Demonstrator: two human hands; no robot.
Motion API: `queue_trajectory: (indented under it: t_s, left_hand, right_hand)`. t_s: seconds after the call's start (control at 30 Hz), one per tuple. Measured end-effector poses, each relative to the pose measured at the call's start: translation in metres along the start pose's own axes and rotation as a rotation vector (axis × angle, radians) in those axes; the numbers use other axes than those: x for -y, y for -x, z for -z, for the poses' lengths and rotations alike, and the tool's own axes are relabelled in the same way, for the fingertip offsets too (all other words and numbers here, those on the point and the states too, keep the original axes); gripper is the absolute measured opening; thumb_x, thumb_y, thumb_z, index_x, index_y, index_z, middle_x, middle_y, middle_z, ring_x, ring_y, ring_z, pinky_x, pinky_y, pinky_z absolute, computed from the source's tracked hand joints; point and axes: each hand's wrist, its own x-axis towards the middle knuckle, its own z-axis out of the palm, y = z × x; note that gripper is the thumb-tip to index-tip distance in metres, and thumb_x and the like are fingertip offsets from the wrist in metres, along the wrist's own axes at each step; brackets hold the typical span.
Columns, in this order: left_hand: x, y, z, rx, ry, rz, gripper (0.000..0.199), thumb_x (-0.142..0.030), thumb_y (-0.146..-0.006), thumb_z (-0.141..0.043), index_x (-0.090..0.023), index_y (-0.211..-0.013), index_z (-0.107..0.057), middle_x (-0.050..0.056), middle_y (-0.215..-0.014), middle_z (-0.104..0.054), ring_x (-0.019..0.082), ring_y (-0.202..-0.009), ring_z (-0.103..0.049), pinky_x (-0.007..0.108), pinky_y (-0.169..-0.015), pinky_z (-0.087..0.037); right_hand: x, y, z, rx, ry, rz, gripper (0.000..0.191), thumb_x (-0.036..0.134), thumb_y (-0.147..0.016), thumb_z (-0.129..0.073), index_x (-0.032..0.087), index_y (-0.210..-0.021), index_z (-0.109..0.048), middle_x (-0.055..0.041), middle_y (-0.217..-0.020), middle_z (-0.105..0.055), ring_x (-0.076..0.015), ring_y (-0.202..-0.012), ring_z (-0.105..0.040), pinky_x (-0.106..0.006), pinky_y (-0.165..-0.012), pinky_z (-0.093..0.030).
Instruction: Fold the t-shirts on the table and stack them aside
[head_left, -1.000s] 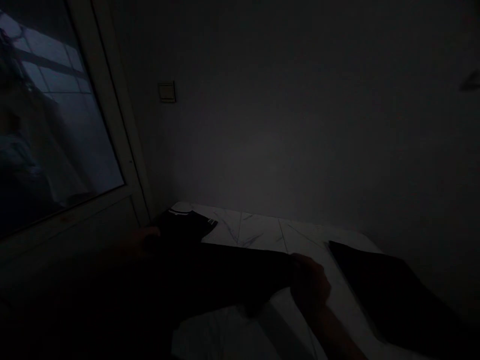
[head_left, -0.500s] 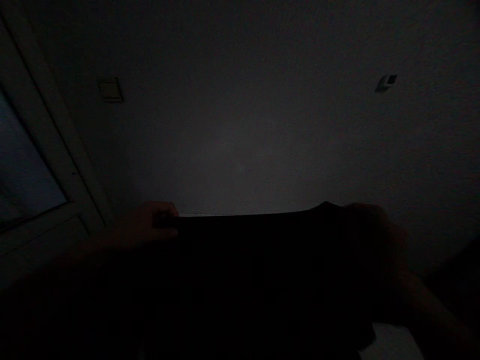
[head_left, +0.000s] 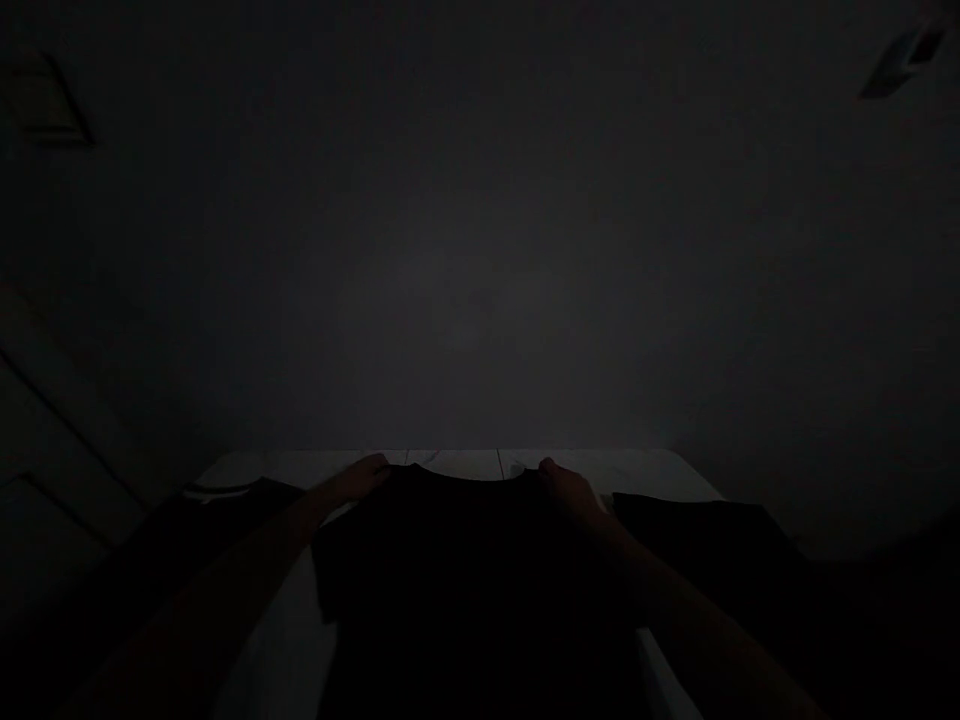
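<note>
A black T-shirt (head_left: 472, 570) stretches between my two hands, its neckline curving along the top edge. My left hand (head_left: 366, 478) is closed on the shirt's left shoulder. At the other shoulder, my right hand (head_left: 564, 485) grips the fabric. The short left sleeve hangs out beside my left forearm. Below the shoulders the shirt is so dark that its folds and lower hem cannot be made out.
A pale table (head_left: 645, 463) stands against a grey wall (head_left: 480, 250). Dark cloth (head_left: 225, 505) with a white strip lies at the left, and more dark cloth (head_left: 690, 520) at the right. Wall fittings show as a square plate (head_left: 46, 105) and a small box (head_left: 904, 62).
My hands have come closer together, and both now hold the shirt at its shoulders with the neckline showing. The view has moved nearer the wall, and the table and dark cloths have come into sight.
</note>
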Motion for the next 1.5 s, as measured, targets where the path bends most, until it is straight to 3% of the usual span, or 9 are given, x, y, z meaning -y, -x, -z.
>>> queue_trajectory:
  t_s: [0.2, 0.4, 0.63, 0.9, 1.03, 1.2, 1.33, 1.43, 1.5]
  left_hand:
    - [0.039, -0.044, -0.003, -0.068, -0.104, 0.068, 0.024, -0.040, -0.076, -0.060, -0.021, -0.090, -0.061, 0.006, -0.097, -0.069, 0.021, -0.090, -0.061, 0.033, -0.083, -0.048]
    - [0.062, -0.054, 0.001, -0.054, -0.179, 0.171, 0.033, -0.052, -0.072, -0.067, -0.020, -0.079, -0.066, 0.009, -0.090, -0.071, 0.027, -0.090, -0.065, 0.034, -0.080, -0.047]
    - [0.058, -0.046, 0.017, 0.027, -0.142, 0.281, 0.061, -0.071, -0.084, -0.043, -0.019, -0.064, -0.067, 0.005, -0.061, -0.065, 0.022, -0.061, -0.064, 0.028, -0.056, -0.042]
    - [0.031, -0.042, 0.016, -0.265, -0.246, 0.312, 0.048, -0.053, -0.080, -0.064, -0.018, -0.112, -0.068, 0.014, -0.114, -0.072, 0.031, -0.108, -0.066, 0.037, -0.092, -0.050]
    - [0.016, 0.011, 0.008, -0.373, -0.191, 0.210, 0.058, -0.051, -0.086, -0.060, -0.018, -0.133, -0.057, 0.012, -0.135, -0.064, 0.027, -0.122, -0.060, 0.037, -0.103, -0.046]
    - [0.010, 0.121, -0.010, -0.209, -0.138, 0.189, 0.033, -0.044, -0.088, -0.060, -0.023, -0.111, -0.071, 0.007, -0.115, -0.074, 0.025, -0.108, -0.066, 0.035, -0.098, -0.048]
    - [0.011, 0.158, -0.016, -0.150, -0.159, 0.411, 0.031, -0.044, -0.092, -0.056, -0.020, -0.101, -0.073, 0.010, -0.108, -0.076, 0.026, -0.102, -0.069, 0.032, -0.088, -0.049]
    - [0.010, 0.146, -0.012, -0.140, -0.156, 0.508, 0.043, -0.052, -0.096, -0.050, -0.016, -0.089, -0.073, 0.012, -0.090, -0.076, 0.027, -0.094, -0.072, 0.031, -0.078, -0.050]
    - [0.009, 0.133, -0.009, -0.133, -0.144, 0.557, 0.048, -0.056, -0.096, -0.051, -0.014, -0.088, -0.073, 0.011, -0.080, -0.074, 0.026, -0.086, -0.073, 0.029, -0.074, -0.051]
  right_hand:
    - [-0.005, -0.054, -0.010, -0.012, -0.002, 0.019, 0.024, 0.032, -0.104, -0.040, 0.020, -0.115, -0.057, -0.0112, -0.101, -0.075, -0.0233, -0.088, -0.070, -0.028, -0.066, -0.034]
    - [0.000, -0.084, -0.023, -0.033, -0.049, 0.076, 0.030, 0.033, -0.103, -0.042, 0.023, -0.124, -0.060, -0.0077, -0.113, -0.074, -0.0220, -0.100, -0.069, -0.028, -0.078, -0.043]
    - [0.007, -0.097, -0.028, -0.110, -0.011, 0.193, 0.031, 0.035, -0.102, -0.044, 0.025, -0.122, -0.066, -0.0052, -0.113, -0.075, -0.0217, -0.102, -0.069, -0.029, -0.084, -0.048]
    - [0.033, -0.086, -0.002, -0.187, 0.069, 0.185, 0.029, 0.029, -0.099, -0.050, 0.021, -0.120, -0.068, -0.0111, -0.119, -0.072, -0.0268, -0.112, -0.065, -0.038, -0.097, -0.048]
    - [0.041, -0.021, 0.012, -0.375, -0.085, 0.225, 0.034, 0.029, -0.096, -0.052, 0.018, -0.126, -0.064, -0.0159, -0.125, -0.068, -0.0302, -0.117, -0.062, -0.046, -0.101, -0.049]
    - [0.070, 0.141, -0.004, -0.155, -0.271, 0.515, 0.027, 0.030, -0.096, -0.054, 0.029, -0.120, -0.068, -0.0078, -0.115, -0.073, -0.0240, -0.101, -0.070, -0.038, -0.087, -0.056]
    - [0.153, 0.249, -0.050, -0.064, -0.295, 0.852, 0.011, 0.036, -0.092, -0.066, 0.027, -0.096, -0.070, -0.0007, -0.088, -0.076, -0.0178, -0.075, -0.069, -0.027, -0.067, -0.055]
    - [0.236, 0.282, -0.086, -0.030, -0.224, 1.032, 0.021, 0.044, -0.089, -0.071, 0.023, -0.087, -0.069, -0.0002, -0.080, -0.074, -0.0165, -0.069, -0.067, -0.025, -0.061, -0.053]
    - [0.283, 0.286, -0.103, -0.022, -0.170, 1.009, 0.034, 0.055, -0.084, -0.074, 0.022, -0.092, -0.070, -0.0046, -0.090, -0.075, -0.0211, -0.077, -0.068, -0.030, -0.064, -0.055]
